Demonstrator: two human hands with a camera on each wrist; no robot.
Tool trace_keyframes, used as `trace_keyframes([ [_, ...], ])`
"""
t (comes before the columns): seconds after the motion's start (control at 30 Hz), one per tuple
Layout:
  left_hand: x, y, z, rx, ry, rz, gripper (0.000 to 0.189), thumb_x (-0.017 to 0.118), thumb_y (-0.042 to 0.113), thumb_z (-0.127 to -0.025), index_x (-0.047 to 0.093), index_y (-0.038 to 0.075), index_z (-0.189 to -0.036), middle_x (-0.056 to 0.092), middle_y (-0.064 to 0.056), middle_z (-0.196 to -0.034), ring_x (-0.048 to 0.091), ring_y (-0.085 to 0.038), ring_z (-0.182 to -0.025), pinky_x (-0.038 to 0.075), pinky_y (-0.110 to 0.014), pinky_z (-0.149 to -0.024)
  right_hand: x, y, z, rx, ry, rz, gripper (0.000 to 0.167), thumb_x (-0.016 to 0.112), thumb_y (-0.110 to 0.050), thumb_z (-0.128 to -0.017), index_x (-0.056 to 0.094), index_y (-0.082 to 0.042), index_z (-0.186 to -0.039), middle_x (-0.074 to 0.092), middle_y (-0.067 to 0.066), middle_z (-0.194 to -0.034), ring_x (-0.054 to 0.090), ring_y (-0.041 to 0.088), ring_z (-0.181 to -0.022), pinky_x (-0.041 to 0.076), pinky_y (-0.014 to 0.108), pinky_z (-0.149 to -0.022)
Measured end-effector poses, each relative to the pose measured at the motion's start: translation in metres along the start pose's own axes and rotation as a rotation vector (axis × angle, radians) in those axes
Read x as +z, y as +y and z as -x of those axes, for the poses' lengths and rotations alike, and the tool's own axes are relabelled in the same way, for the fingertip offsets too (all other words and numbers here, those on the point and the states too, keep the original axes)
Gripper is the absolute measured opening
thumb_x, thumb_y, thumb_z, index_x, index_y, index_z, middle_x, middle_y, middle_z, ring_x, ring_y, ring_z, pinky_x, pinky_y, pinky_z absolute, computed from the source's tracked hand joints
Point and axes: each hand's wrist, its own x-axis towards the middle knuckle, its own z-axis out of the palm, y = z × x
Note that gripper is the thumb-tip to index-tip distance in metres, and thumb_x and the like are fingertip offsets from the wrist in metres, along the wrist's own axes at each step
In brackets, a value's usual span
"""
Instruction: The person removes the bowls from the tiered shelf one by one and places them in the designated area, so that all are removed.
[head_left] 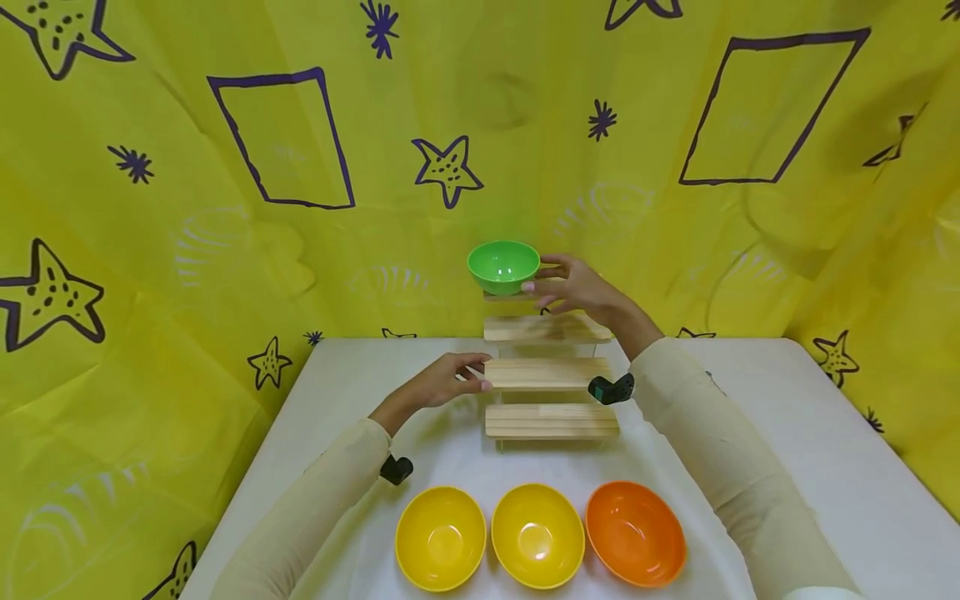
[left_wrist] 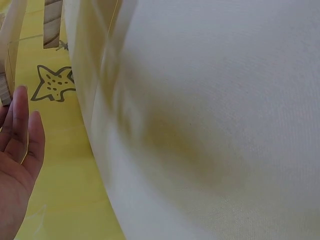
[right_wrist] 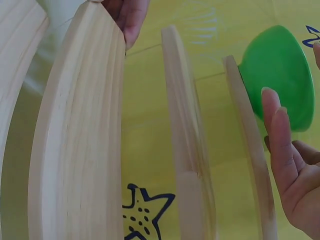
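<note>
A stepped wooden stand [head_left: 551,373] with several plank shelves stands on the white table. My left hand [head_left: 452,379] holds the left end of one of its middle planks, thumb at the front edge and fingers behind. In the right wrist view, fingers of that hand [right_wrist: 134,20] show behind the plank's end. A green bowl [head_left: 501,265] sits upright on the top plank [right_wrist: 250,135]. My right hand [head_left: 581,287] is at the bowl's right side, its fingers fairly straight. In the right wrist view the fingertips [right_wrist: 272,102] overlap the bowl; how firmly they touch is unclear.
Two yellow bowls [head_left: 441,539] [head_left: 537,536] and an orange bowl [head_left: 635,533] stand in a row on the white table [head_left: 360,375] in front of the stand. A yellow patterned curtain [head_left: 450,92] encloses the table at the back and sides.
</note>
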Motion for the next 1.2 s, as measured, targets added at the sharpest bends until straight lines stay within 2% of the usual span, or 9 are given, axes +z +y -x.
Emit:
trace_keyframes([
  [0.2,0.001,-0.003,-0.001,0.008,-0.003,0.001,0.055,0.068,0.02,-0.098,0.05,0.001,-0.146,0.066,-0.019,-0.127,0.066,-0.027,-0.108,0.054,-0.033,-0.09,0.012,-0.003,-0.009,0.011,0.016,-0.037,0.083,0.068,-0.028,-0.095,0.019,-0.007,-0.159,0.041,0.021,-0.152,0.068,0.033,-0.104,0.057,0.044,-0.09],
  [0.5,0.002,-0.002,-0.001,0.014,-0.021,0.004,0.054,0.067,0.022,-0.099,0.05,0.002,-0.146,0.065,-0.019,-0.127,0.066,-0.027,-0.108,0.054,-0.033,-0.089,0.026,-0.005,-0.017,0.006,0.049,-0.088,0.084,0.073,-0.029,-0.092,0.023,-0.01,-0.157,0.052,0.02,-0.141,0.069,0.035,-0.107,0.052,0.053,-0.097],
  [0.6,0.001,-0.002,-0.001,0.014,-0.023,0.001,0.054,0.067,0.023,-0.099,0.05,0.003,-0.146,0.066,-0.019,-0.126,0.066,-0.026,-0.107,0.054,-0.032,-0.088,0.032,-0.005,-0.021,-0.007,0.058,-0.106,0.083,0.075,-0.029,-0.091,0.025,-0.012,-0.155,0.054,0.019,-0.14,0.071,0.034,-0.104,0.051,0.055,-0.098],
  [0.73,0.001,-0.002,0.0,0.019,-0.018,-0.003,0.054,0.067,0.023,-0.099,0.051,0.003,-0.145,0.066,-0.018,-0.126,0.066,-0.026,-0.106,0.054,-0.032,-0.087,0.037,-0.007,-0.026,-0.048,0.065,-0.128,0.078,0.075,-0.026,-0.09,0.03,-0.012,-0.152,0.054,0.02,-0.139,0.075,0.026,-0.091,0.056,0.051,-0.091],
  [0.83,0.0,-0.002,-0.001,0.024,-0.015,0.004,0.053,0.067,0.022,-0.098,0.051,0.003,-0.145,0.066,-0.019,-0.126,0.066,-0.026,-0.106,0.054,-0.032,-0.087,0.038,-0.008,-0.028,-0.072,0.076,-0.139,0.077,0.075,-0.022,-0.09,0.03,-0.012,-0.152,0.053,0.02,-0.14,0.075,0.027,-0.089,0.059,0.046,-0.084],
  [1.0,0.0,-0.002,-0.002,0.023,-0.018,0.007,0.053,0.068,0.022,-0.098,0.051,0.003,-0.145,0.066,-0.018,-0.126,0.066,-0.026,-0.105,0.054,-0.031,-0.087,0.04,-0.007,-0.03,-0.062,0.101,-0.142,0.087,0.076,-0.022,-0.089,0.021,-0.014,-0.156,0.048,0.02,-0.144,0.073,0.035,-0.097,0.06,0.042,-0.082],
  [1.1,-0.001,-0.002,-0.001,0.022,-0.019,0.004,0.053,0.067,0.023,-0.098,0.051,0.003,-0.145,0.066,-0.018,-0.125,0.066,-0.026,-0.106,0.054,-0.032,-0.088,0.041,-0.008,-0.029,-0.047,0.119,-0.146,0.098,0.078,-0.023,-0.088,0.011,-0.016,-0.159,0.045,0.021,-0.146,0.073,0.033,-0.094,0.06,0.04,-0.082],
  [1.2,-0.001,-0.002,-0.001,0.018,-0.019,0.002,0.054,0.067,0.023,-0.098,0.051,0.003,-0.146,0.066,-0.018,-0.125,0.066,-0.026,-0.107,0.054,-0.034,-0.09,0.041,-0.009,-0.028,-0.044,0.136,-0.153,0.107,0.078,-0.022,-0.087,0.002,-0.018,-0.161,0.044,0.021,-0.147,0.074,0.026,-0.087,0.06,0.036,-0.079],
])
